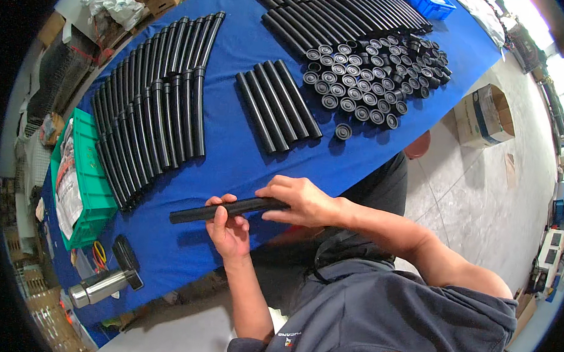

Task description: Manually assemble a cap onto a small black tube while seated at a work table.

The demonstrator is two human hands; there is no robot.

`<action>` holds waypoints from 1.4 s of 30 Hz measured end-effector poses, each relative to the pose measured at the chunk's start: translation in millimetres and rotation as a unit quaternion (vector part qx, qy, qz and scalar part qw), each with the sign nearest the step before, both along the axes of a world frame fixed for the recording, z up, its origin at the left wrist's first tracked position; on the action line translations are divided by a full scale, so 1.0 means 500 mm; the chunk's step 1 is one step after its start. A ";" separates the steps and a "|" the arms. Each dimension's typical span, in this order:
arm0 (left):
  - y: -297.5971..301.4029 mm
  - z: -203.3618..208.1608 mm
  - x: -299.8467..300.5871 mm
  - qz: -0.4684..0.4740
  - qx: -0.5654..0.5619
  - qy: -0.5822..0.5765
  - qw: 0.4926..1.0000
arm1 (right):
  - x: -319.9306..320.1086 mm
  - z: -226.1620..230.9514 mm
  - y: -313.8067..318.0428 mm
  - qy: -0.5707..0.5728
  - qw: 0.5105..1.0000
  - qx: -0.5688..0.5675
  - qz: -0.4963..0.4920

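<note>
A black tube [192,214] lies across both hands above the near edge of the blue-covered table. My left hand [231,235] supports it from below near its middle, fingers and thumb curled around it. My right hand [303,202] is closed over the tube's right end, so that end is hidden. Just beyond, several plain black tubes [277,106] lie side by side. To their right is a pile of round black caps [364,88], with a single cap [343,131] apart at its near side. Rows of black tubes with wider collars at their far ends [152,120] lie at the left.
More black tubes [345,18] lie at the back, near a blue tray [431,5]. On the left stand a green crate [95,196] and a metal flask [101,287] beside a black object [126,257]. A cardboard box [484,115] sits on the floor at right.
</note>
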State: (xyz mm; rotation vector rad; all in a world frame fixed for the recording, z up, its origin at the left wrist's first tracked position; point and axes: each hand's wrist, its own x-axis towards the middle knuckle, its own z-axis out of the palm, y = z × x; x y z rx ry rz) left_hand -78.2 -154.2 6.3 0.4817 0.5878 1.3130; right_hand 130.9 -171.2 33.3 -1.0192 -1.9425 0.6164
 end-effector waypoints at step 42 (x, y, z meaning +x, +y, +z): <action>0.006 0.003 0.005 -0.028 0.024 0.014 0.999 | 0.008 0.070 -0.010 0.131 0.875 -0.467 0.005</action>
